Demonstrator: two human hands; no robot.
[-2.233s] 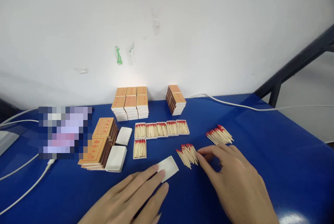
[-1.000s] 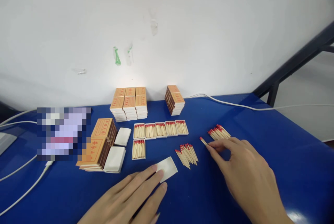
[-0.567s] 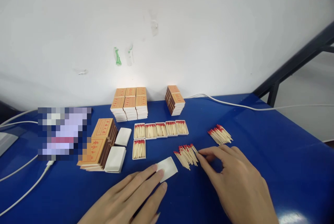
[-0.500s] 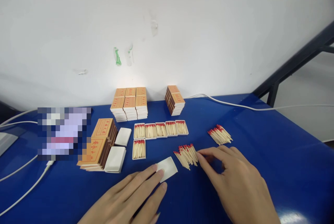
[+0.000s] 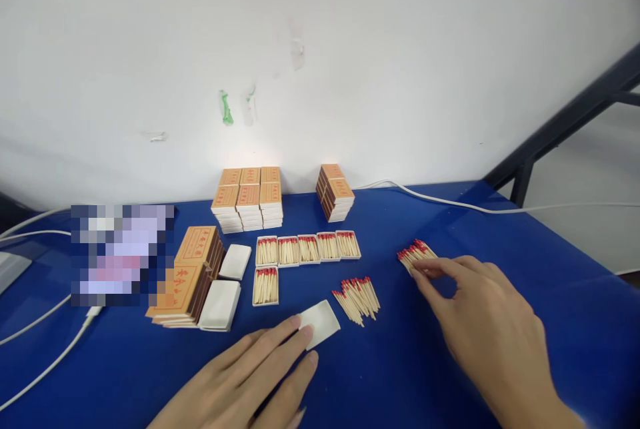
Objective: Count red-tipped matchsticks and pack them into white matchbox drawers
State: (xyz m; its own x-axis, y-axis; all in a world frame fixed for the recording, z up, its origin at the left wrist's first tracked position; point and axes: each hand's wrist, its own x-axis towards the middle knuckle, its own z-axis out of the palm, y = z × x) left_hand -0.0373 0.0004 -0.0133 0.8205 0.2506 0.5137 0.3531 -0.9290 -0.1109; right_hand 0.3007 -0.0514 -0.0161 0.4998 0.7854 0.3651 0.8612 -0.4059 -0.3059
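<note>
The left hand [image 5: 245, 382] lies flat, fingers spread, on a white tray [image 5: 320, 324] on the blue worktop [image 5: 550, 269]. Farther right, the right hand [image 5: 487, 322] pinches the far matches [image 5: 414, 254]; a nearer match pile [image 5: 357, 296] lies between

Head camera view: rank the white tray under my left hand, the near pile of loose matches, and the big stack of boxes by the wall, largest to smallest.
1. Stack of boxes
2. Pile of matches and white tray look about alike; fingers hide part of the tray, so no ranking.
</note>
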